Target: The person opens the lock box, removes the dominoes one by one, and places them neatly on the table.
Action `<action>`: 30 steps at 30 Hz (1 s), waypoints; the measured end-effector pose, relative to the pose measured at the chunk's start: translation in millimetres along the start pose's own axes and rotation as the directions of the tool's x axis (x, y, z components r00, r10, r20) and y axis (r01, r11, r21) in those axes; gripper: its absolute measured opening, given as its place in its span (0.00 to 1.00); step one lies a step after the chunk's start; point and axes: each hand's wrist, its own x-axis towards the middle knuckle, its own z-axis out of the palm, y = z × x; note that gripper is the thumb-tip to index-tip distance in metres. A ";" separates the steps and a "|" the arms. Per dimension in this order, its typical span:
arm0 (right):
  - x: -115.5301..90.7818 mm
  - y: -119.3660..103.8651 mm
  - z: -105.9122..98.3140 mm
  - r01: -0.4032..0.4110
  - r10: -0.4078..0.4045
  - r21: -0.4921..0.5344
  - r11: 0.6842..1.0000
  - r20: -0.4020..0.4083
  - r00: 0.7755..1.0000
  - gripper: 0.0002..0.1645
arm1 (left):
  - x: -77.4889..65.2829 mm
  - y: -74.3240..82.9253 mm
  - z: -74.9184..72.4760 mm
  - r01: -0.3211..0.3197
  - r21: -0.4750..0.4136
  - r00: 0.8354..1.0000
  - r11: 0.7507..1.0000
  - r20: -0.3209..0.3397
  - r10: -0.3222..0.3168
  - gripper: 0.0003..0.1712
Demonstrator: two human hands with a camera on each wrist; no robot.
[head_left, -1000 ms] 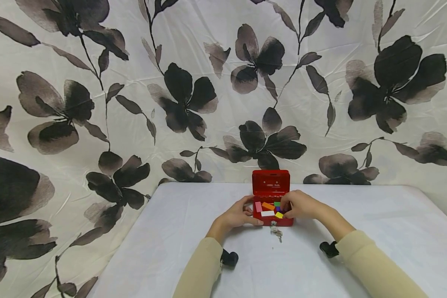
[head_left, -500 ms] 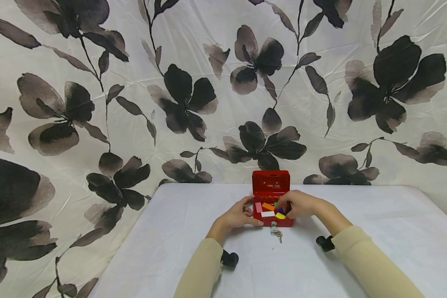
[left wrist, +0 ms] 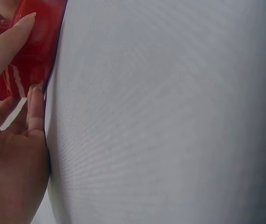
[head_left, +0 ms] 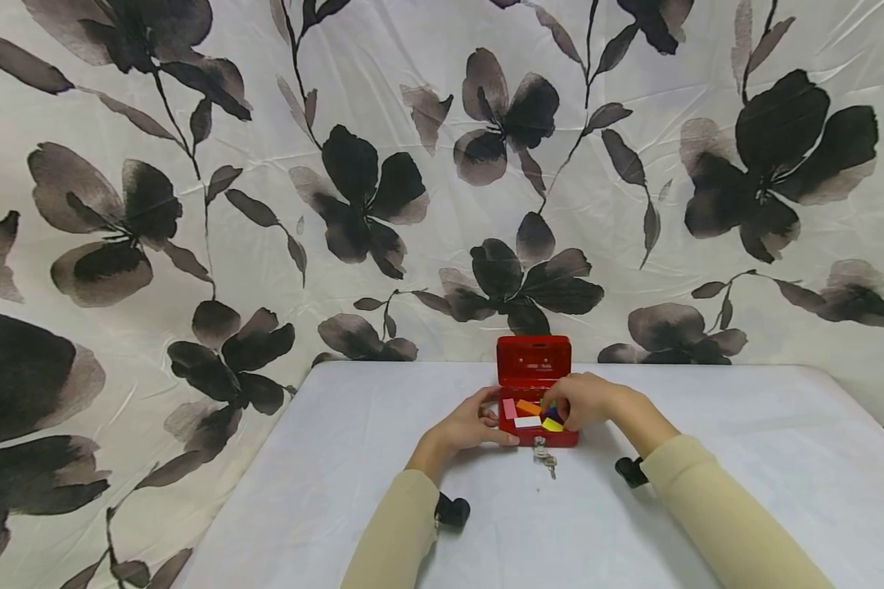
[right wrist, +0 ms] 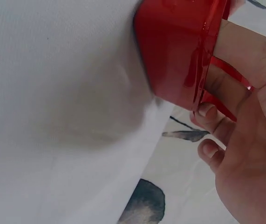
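A small red metal cash box (head_left: 560, 439) stands on the table with its lid (head_left: 534, 360) raised. My left hand (head_left: 462, 427) holds the left side, thumb along the front wall and fingers against the side, as the left wrist view also shows. Over the right rim, my right hand (head_left: 593, 399) reaches inside with bent fingers, near a blue block (head_left: 551, 414). I cannot tell whether its hidden fingertips grip a block. Pink (head_left: 509, 408), orange (head_left: 529, 407), white (head_left: 528, 422) and yellow (head_left: 552, 425) blocks lie in the box. In the right wrist view, two fingertips curl outside the rim.
Keys (head_left: 549, 465) hang from the lock at the front of the box. A white cloth covers the table (head_left: 383, 409). Behind it hangs a floral curtain (head_left: 383, 196). Each wrist carries a black camera, such as the left one (head_left: 453, 513).
My right hand has shifted slightly left and deeper over the blocks, covering most of the green one. The yellow block has turned a little. My left hand stays on the box.
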 end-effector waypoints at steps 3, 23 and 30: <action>0.5 1.3 1.8 -0.017 0.017 -0.011 1.000 -0.010 1.000 0.20 | -0.5 -0.1 -0.3 -0.004 -0.001 1.000 1.000 0.002 0.004 0.54; 3.3 6.8 12.6 0.081 -0.090 -0.087 0.993 -0.103 0.991 0.12 | -0.8 -1.9 0.5 0.006 0.002 1.000 1.000 -0.006 -0.006 0.54; 4.2 9.9 15.8 0.112 -0.125 -0.096 0.989 -0.142 0.982 0.09 | -1.6 -0.3 0.5 0.003 -0.014 1.000 1.000 -0.010 -0.003 0.54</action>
